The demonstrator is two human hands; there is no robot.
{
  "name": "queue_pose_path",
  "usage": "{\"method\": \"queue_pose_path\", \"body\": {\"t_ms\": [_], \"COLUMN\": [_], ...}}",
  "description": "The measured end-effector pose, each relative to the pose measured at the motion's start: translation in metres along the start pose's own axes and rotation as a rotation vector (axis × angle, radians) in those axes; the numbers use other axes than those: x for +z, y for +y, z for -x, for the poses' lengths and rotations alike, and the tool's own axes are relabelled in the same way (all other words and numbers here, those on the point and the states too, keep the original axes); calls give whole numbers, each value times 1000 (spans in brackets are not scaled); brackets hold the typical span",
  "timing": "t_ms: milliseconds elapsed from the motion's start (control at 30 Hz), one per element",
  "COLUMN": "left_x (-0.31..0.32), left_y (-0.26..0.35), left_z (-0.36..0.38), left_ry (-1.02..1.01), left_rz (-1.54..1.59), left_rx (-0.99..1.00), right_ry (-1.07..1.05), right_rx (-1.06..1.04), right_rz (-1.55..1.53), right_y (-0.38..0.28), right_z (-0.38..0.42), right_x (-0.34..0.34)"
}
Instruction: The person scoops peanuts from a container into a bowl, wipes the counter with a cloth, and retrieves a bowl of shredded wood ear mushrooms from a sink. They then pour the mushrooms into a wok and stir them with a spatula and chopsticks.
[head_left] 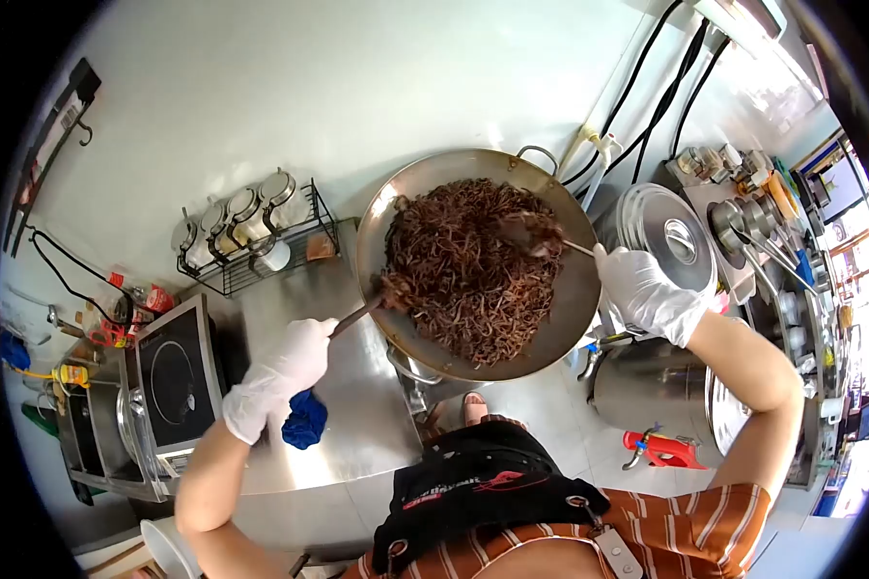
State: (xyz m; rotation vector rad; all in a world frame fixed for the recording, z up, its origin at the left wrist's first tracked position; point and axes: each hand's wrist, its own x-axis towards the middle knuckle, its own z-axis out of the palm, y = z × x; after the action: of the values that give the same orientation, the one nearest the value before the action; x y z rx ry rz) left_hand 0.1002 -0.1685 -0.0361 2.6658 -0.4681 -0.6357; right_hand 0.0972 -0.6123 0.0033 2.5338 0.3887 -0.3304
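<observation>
A wide metal wok [579,318] with loop handles holds a heap of dark brown, shredded food [473,280]. My left hand [285,372], in a white glove, is closed around the brown handle of a cooking spatula [355,317]. The spatula's head reaches the heap's left edge and is coated with food, so its shape is partly hidden. On the other side, my gloved right hand [642,285] grips a thin-handled ladle [574,247] at the wok's right rim. Its head lies in the food and is mostly covered.
A wire rack [261,259] with lidded jars stands against the wall on the steel counter [290,299]. Nearer are a blue cloth [304,421] and an induction cooker [174,381]. Stacked lids [671,232], a large steel pot [647,391] and a red-handled tool [664,450] are at right.
</observation>
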Motion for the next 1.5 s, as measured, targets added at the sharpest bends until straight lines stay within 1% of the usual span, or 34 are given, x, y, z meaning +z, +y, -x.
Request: {"method": "queue_pose_path", "body": {"t_ms": [33, 100, 133, 167, 233, 267, 300, 333, 367, 400, 433, 467, 500, 567, 600, 667, 700, 767, 800, 833, 867, 900, 933, 967, 1000, 1033, 1067, 1100, 1167, 1200, 1300, 1367, 1433, 1500], "left_x": [-7, -20, -30, -36, -44, -36, -22, -9, 7, 31, 49, 67, 88, 97, 98, 95, 92, 88, 87, 86, 83, 78, 67, 61, 63, 65, 65, 64, 54, 49, 40, 39, 43, 44], "left_y": [0, -2, 4, 12, 22, 13, 7, 8, 14, 16, 18, 18, 8, 12, 14, 21, 23, 26, 26, 27, 29, 33, 42, 47, 45, 42, 41, 42, 51, 55, 62, 60, 52, 49], "left_z": [1, 1, 0, -5, -16, -30, -49, -66, -78, -89, -92, -89, -88, -72, -66, -52, -49, -41, -38, -37, -34, -30, -23, -19, -18, -17, -17, -15, -10, -7, -1, 3, 4, 8], "left_ry": [-2, -98, -116, -119, -242, -278, -307, -336, -292, -228, -179, -149, -57, 26, 17, 78, 75, 159, 162, 147, 132, 131, 137, 141, 137, 143, 149, 146, 166, 164, 173, 191, 214, 242], "left_rz": [5, -215, -193, -194, -271, -217, -231, -249, -117, -102, 83, 203, 259, 452, 450, 633, 634, 596, 596, 669, 743, 743, 799, 855, 856, 937, 1018, 1017, 939, 937, 1020, 979, 920, 863], "left_rx": [-5, -47, -61, -62, -54, -30, 31, 94, 85, 153, 125, 63, 117, -9, -9, -105, -105, -51, -50, -82, -114, -112, -127, -143, -143, -115, -85, -83, -107, -105, -95, -102, -73, -46], "right_ry": [-51, -288, -427, -429, -629, -591, -644, -560, -411, -335, -279, -200, 101, 69, 63, 142, 20, 304, 272, 274, 293, 312, 364, 362, 284, 208, 261, 261, 344, 344, 350, 425, 429, 525], "right_rx": [40, -96, -83, -85, -187, -195, -185, -230, -231, -177, -199, -102, -142, 63, 69, 76, 130, 55, 66, 66, 90, 115, 94, 97, 150, 202, 189, 192, 182, 185, 219, 171, 179, 135], "right_rz": [-5, 27, -3, -5, -169, -285, -314, -404, -561, -688, -878, -913, -1291, -1058, -1064, -1101, -1112, -1042, -1053, -1051, -1016, -980, -958, -959, -985, -1009, -1030, -1031, -1086, -1087, -1119, -1015, -995, -942], "right_y": [3, 13, 17, 19, 22, 19, -1, -18, -37, -59, -75, -86, -95, -101, -98, -90, -82, -77, -73, -70, -66, -65, -64, -63, -62, -61, -62, -63, -64, -65, -64, -64, -65, -66], "right_z": [-3, 2, -3, -7, -16, -30, -41, -53, -72, -78, -83, -81, -84, -68, -62, -49, -41, -37, -36, -31, -25, -22, -20, -14, -7, -2, -1, 1, 2, 3, 9, 13, 16, 18], "right_x": [9, -11, -9, -6, 6, 49, 43, 54, 100, 95, 106, 118, 168, 144, 137, 122, 97, 108, 111, 101, 90, 84, 87, 72, 53, 41, 43, 43, 42, 38, 29, 27, 25, 25]}}
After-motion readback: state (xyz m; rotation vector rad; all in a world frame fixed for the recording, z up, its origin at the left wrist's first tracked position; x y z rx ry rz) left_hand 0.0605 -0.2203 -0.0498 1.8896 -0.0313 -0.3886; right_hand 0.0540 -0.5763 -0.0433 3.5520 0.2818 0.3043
